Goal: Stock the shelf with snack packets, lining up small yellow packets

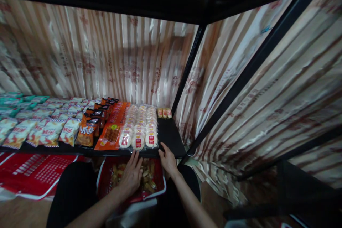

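My left hand [133, 174] is open, its fingers stretched toward the front edge of the middle row of white round cakes in clear wrap [138, 140]. Nothing shows in its grasp. Beside the right row of these cakes, my right hand [167, 158] lies open at the shelf edge, fingertips near the front corner of the row. Each front cake bears a red label. Under my hands, a red basket [100, 180] between my knees holds several small gold-wrapped packets [148, 178]. My left hand partly hides them.
On the black shelf [171, 135] stand a small row of yellow-and-red packets [164, 113], a flat orange bag [113, 128], brown-orange snack bags [87, 130] and white bags [52, 131]. Another red basket [34, 171] lies at left. Black posts [235, 89] and striped sheeting [139, 57] surround the shelf.
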The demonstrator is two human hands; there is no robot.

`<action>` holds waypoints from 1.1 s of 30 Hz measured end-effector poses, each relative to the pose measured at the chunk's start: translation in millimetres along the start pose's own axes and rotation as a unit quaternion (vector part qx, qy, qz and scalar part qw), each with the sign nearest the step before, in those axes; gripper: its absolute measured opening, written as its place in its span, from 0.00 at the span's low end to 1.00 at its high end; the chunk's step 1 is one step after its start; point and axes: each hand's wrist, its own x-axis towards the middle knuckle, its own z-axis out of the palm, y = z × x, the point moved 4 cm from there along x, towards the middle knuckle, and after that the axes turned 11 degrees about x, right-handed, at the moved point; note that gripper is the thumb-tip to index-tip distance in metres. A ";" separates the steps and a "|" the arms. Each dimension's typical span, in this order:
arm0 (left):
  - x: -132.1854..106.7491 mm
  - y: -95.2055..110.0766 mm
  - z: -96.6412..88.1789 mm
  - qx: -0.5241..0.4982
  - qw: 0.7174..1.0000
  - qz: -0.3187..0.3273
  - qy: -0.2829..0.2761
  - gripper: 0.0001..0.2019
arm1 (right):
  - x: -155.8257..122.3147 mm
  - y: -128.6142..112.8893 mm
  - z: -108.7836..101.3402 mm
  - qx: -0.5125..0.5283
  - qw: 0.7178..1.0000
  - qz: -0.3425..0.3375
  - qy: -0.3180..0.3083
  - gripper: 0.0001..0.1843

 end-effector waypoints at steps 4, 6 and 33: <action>7.9 -2.2 -2.2 0.004 1.000 0.016 -0.014 0.20 | 2.2 6.1 1.2 0.034 0.999 0.009 0.012 0.24; 12.5 1.3 -2.9 0.007 0.999 0.029 -0.022 0.21 | 3.8 9.0 1.9 0.048 0.999 0.011 0.019 0.24; 51.5 -6.6 38.8 0.107 0.993 0.035 0.039 0.26 | 61.1 14.0 26.2 -0.015 0.999 -0.025 -0.038 0.24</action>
